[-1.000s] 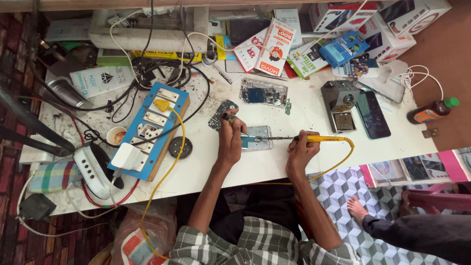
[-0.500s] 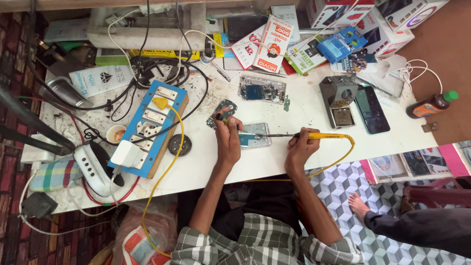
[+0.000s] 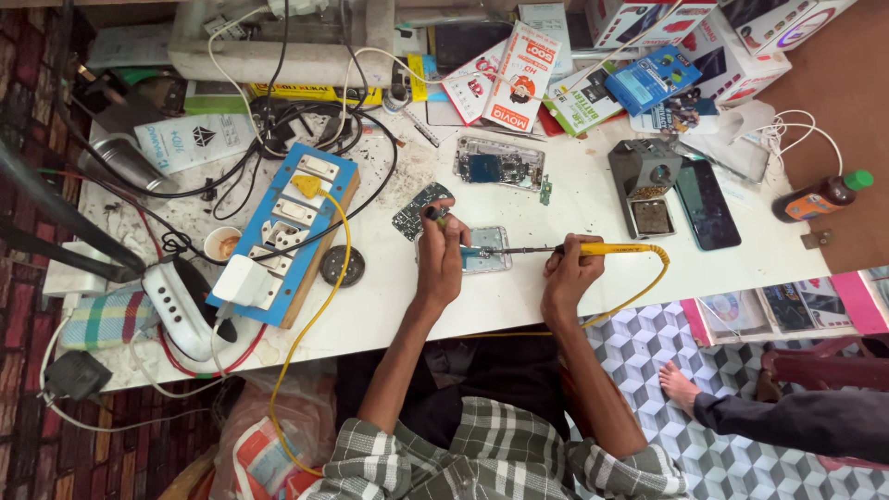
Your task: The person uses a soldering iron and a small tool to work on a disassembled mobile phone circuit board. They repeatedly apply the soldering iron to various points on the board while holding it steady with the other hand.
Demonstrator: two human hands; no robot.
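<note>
R fingers (image 3: 567, 264) grip yellow soldering iron (image 3: 593, 249), tip on phone board (image 3: 485, 250); L fingers (image 3: 443, 243) pinch it near table (image 3: 593, 306) front edge.

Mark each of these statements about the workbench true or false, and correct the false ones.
1. The right hand holds a yellow-handled soldering iron. True.
2. The left hand lies flat on the blue power strip. False: it is at the small phone part in the middle of the white table, apart from the strip.
3. The iron's tip points toward the left hand. True.
4. The dark phone lies left of the power strip. False: it lies to the right, beside the grey iron stand.
5. A green-capped bottle lies near the table's right end. True.
</note>
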